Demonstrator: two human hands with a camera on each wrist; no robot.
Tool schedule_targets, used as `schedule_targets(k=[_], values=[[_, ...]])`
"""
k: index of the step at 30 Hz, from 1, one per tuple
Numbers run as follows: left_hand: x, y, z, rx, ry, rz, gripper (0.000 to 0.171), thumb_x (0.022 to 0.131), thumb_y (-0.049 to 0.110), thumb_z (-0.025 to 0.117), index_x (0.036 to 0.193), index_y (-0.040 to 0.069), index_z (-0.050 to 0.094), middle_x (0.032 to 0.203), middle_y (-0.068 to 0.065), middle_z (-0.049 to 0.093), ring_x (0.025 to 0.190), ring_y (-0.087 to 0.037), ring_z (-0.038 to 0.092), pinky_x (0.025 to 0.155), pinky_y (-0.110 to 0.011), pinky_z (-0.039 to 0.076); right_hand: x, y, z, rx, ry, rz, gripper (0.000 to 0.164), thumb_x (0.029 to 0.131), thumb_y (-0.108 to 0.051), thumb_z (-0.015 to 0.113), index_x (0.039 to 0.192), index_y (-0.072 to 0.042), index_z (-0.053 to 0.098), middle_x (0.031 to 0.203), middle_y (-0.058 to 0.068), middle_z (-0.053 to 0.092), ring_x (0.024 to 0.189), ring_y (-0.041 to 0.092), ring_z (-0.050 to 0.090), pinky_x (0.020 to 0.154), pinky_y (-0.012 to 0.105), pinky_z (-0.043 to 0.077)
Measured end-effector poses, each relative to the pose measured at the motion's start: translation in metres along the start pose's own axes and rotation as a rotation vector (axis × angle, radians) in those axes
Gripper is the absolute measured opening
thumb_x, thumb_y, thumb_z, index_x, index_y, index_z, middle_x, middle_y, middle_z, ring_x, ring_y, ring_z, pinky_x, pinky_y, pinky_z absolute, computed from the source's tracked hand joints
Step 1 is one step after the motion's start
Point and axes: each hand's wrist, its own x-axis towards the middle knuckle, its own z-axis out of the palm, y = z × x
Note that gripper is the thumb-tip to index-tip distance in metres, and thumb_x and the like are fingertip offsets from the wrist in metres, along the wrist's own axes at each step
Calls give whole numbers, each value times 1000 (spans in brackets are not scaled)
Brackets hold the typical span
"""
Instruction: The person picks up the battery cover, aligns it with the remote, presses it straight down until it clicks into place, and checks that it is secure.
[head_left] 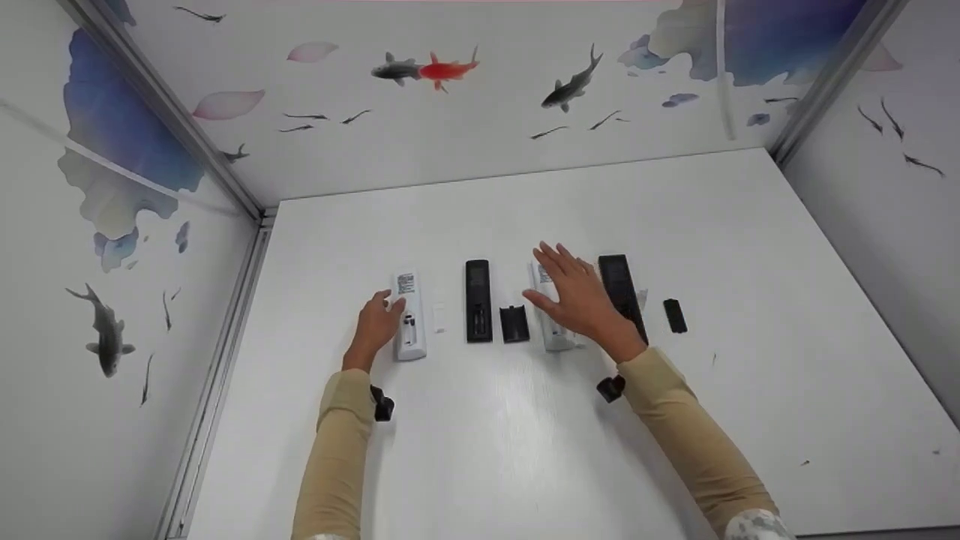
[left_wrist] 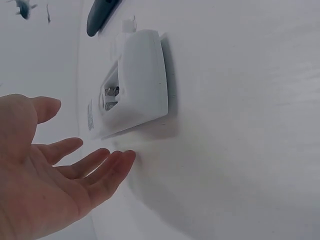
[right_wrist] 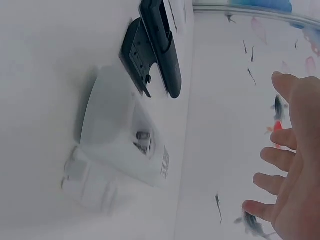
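My left hand (head_left: pixel 377 322) is at the left edge of a white remote control (head_left: pixel 412 347) lying back up. Its fingers are spread and loosely bent in the left wrist view, and the remote's battery compartment (left_wrist: pixel 111 97) is uncovered with metal parts inside. My right hand (head_left: pixel 577 300) hovers with fingers spread over a second white remote control (head_left: pixel 556 341), partly hiding it. That remote's compartment (right_wrist: pixel 143 142) is uncovered too, and a white battery cover (right_wrist: pixel 85 180) lies beside it. Between the hands are a black remote control (head_left: pixel 478 300) with its compartment uncovered and a black battery cover (head_left: pixel 514 324).
Right of my right hand lies another black remote control (head_left: pixel 616 274), partly behind the wrist. Farther right is a small black cover (head_left: pixel 675 316). A white cover (head_left: pixel 439 318) sits beside the left white remote. Printed panels (head_left: pixel 487 112) wall the white table (head_left: pixel 487 450) at back and sides.
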Motion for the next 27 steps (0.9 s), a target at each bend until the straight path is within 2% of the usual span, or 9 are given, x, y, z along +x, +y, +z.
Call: schedule_targets(k=[5, 12, 19, 23, 27], values=[[2, 0, 1, -36, 0, -49, 61, 107, 35, 44, 155, 2, 30, 153, -24, 42, 140, -36, 46, 112, -46, 42, 6, -17, 17, 47, 20, -45, 72, 101, -50, 54, 157, -11, 33, 164, 9, 32, 152, 34, 27, 119, 57, 27], [7, 2, 5, -46, 6, -94, 61, 105, 36, 48, 154, 2, 33, 150, -23, 46, 125, -30, 56, 96, -39, 52, 10, -40, 44, 110, 42, -73, 68, 101, -46, 56, 155, -10, 37, 161, 11, 38, 149, 35, 34, 117, 60, 30], [10, 3, 7, -59, 22, -125, 64, 103, 36, 53, 153, 0, 33, 148, -23, 47, 124, -30, 56, 100, -40, 50, 17, -61, 70, 107, 0, -96, 66, 100, -45, 58, 153, -10, 40, 158, 10, 43, 148, 33, 36, 117, 54, 32], [12, 3, 9, -43, 35, -120, 67, 102, 36, 57, 151, -3, 36, 142, -24, 53, 116, -29, 59, 97, -40, 51, 21, -69, 82, 77, -40, -97, 66, 100, -45, 59, 153, -10, 41, 157, 10, 43, 149, 32, 35, 117, 52, 32], [13, 2, 11, -12, 52, -84, 67, 100, 36, 61, 148, -6, 40, 138, -25, 56, 114, -29, 61, 96, -40, 52, 26, -74, 91, 49, -60, -112, 65, 99, -43, 61, 151, -9, 43, 156, 10, 45, 149, 31, 35, 118, 52, 32]])
